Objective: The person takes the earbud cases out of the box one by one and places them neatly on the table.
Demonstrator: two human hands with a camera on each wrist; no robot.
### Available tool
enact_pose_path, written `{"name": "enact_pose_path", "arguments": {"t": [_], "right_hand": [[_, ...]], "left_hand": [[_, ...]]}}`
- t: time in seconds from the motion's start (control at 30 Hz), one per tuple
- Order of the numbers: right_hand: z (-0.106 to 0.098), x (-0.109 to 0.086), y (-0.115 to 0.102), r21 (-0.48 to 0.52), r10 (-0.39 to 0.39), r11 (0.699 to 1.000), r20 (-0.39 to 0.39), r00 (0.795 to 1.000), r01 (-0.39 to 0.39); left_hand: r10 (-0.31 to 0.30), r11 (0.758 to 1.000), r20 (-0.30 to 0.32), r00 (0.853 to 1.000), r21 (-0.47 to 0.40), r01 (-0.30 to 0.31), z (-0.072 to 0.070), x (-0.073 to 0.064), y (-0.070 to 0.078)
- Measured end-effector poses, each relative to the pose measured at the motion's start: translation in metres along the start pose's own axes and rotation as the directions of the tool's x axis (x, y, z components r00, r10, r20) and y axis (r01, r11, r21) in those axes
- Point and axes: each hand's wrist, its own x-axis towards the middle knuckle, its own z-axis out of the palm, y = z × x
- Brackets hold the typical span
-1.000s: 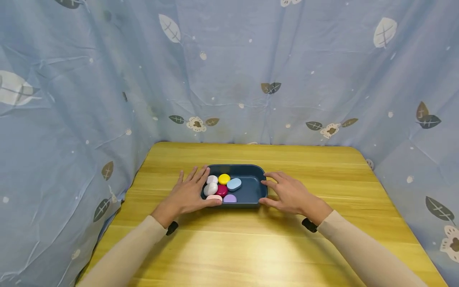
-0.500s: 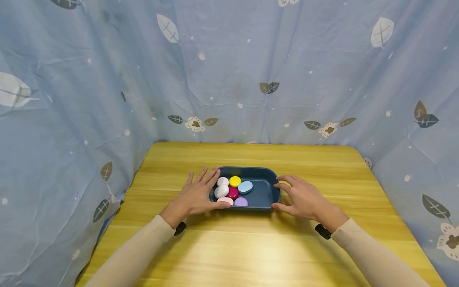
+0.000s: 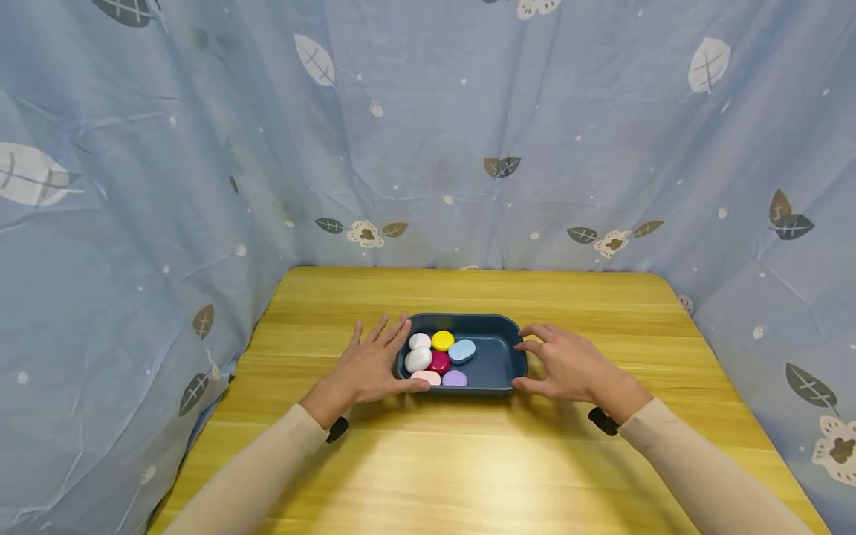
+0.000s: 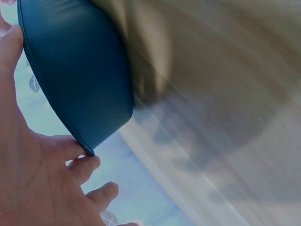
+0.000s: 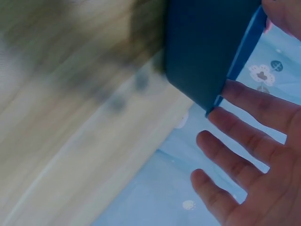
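A dark blue tray (image 3: 493, 364) with rounded corners and a raised wall sits between my hands on the table. My left hand (image 3: 364, 371) holds its left end, thumb at the near rim and fingers at the far corner. The right hand (image 3: 565, 365) grips the other end between thumb and fingertips. Smooth rounded pieces fill the tray's left half: whitish ones, a yellow piece (image 3: 443, 341), a dark red piece (image 3: 438, 362), a light blue oval (image 3: 462, 351), a purple piece (image 3: 455, 378) and a pale pink one (image 3: 426, 377). In the wrist views, the tray's outer wall (image 4: 80, 70) hides its contents.
The wooden table (image 3: 428, 453) stretches out around the tray on all sides. Behind it and along both sides hangs a light blue curtain (image 3: 428, 134) with leaf and flower prints. A dark band shows at each wrist.
Both hands and the tray have shifted right and slightly nearer, mostly in the first half second. The pieces inside travelled along with little change in their layout.
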Motion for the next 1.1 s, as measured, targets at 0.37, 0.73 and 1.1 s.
{"name": "enact_pose_path", "arguments": {"t": [0.37,0.73,1.1], "right_hand": [[-0.015,0.022,-0.003,0.007,-0.028,1.0,0.061,0.998,0.028],[-0.026,0.073,-0.02,0.103,-0.117,0.99,0.226,0.967,0.095],[-0.013,0.117,-0.031,0.207,-0.225,0.965,0.329,0.917,0.163]], "left_hand": [[-0.022,1.0,0.001,1.0,-0.008,0.022,0.001,-0.002,0.004],[-0.026,1.0,0.017,1.0,0.004,0.026,0.0,0.001,0.005],[-0.025,1.0,0.026,0.999,-0.006,0.025,0.0,0.001,0.003]]}}
